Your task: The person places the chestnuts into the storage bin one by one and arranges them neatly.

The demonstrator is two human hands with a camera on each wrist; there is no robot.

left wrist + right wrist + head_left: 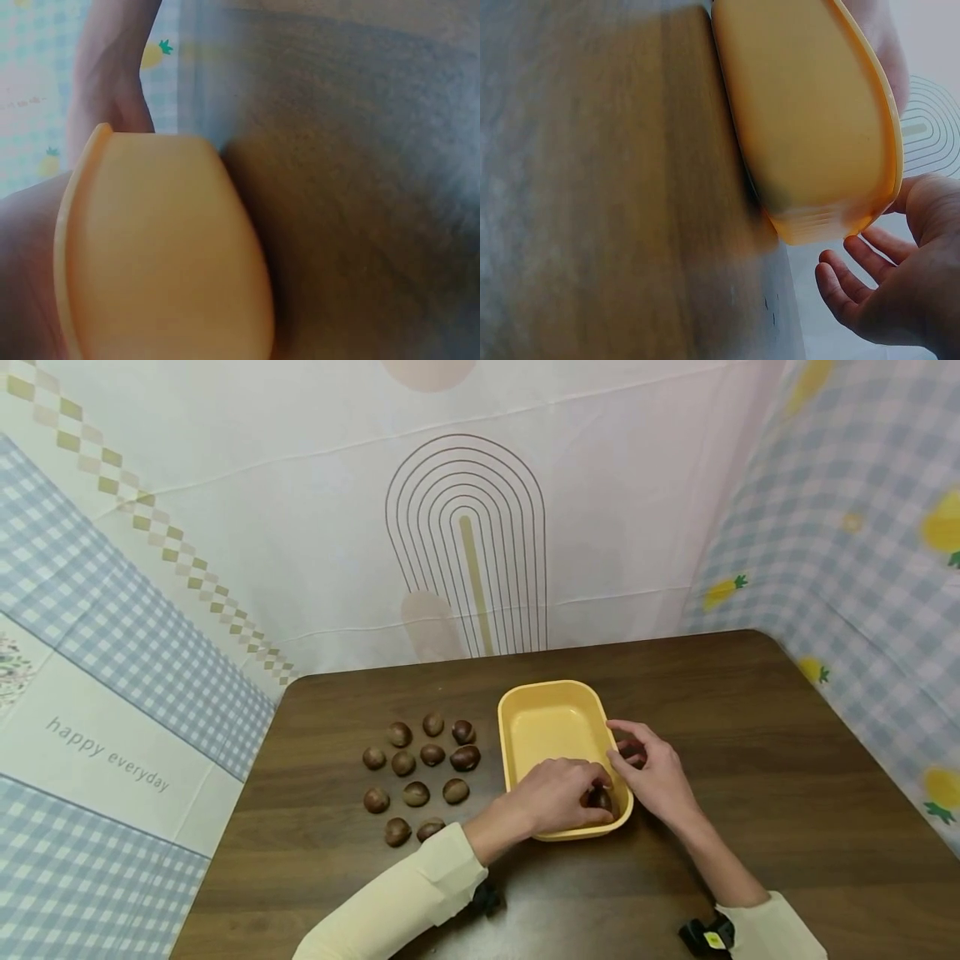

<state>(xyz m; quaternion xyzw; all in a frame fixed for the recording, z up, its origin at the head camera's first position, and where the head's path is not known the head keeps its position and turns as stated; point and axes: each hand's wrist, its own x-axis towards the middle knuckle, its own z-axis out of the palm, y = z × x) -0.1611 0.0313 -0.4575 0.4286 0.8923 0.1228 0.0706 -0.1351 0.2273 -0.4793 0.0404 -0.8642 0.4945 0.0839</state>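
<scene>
A dark brown chestnut (598,800) sits between the thumb and fingers of my left hand (558,793), low inside the near part of a yellow rectangular box (504,735). Beside the box's right side is my right hand (660,777), its fingertips against the rim and its fingers loosely bent. From the right wrist view, the right hand (900,292) shows spread fingers by the corner of the box (810,112). The left wrist view has the box wall (172,247) in front, hiding the left fingers. Several loose chestnuts (432,755) lie left of the box.
The brown wooden table (750,735) holds all of these. Its far edge meets a white patterned cloth (600,527), and checked cloth (862,552) hangs at the right. Dark wrist devices (705,937) sit by both sleeves.
</scene>
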